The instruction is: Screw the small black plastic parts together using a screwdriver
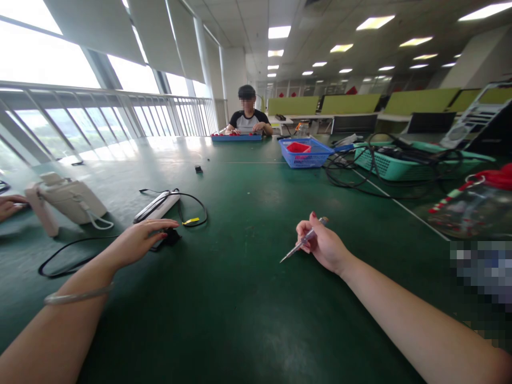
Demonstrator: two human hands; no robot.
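Right hand (326,246): closed around the slim, clear-handled tool with a thin metal shaft (307,238), its slant leaving the bare tip free, pointing down and toward your left.
Left hand (138,242): fingers almost straight, not curled into a fist, laid over the small black object (170,238), probably to steady it; your fingers hide whether they touch it.
Left wrist: a pale, smooth bangle (80,296) rings it, clear of your fingers.
White strip: the long white device (158,207) lies just beyond your left hand, a thin black cable with a yellow tag (192,220) looping beside it.
Green surface (240,314): broad and flat, it lets both forearms reach in from either side.
Left edge: a bulky off-white case (76,200) stands near another person's hand (12,205).
Right side: the blue plastic basket (306,153) contains a red container (298,148); the green plastic basket (380,162) gathers black cables, though some spill over its rim.
Far end: a seated person (248,114) works at a shallow blue tray (236,138).
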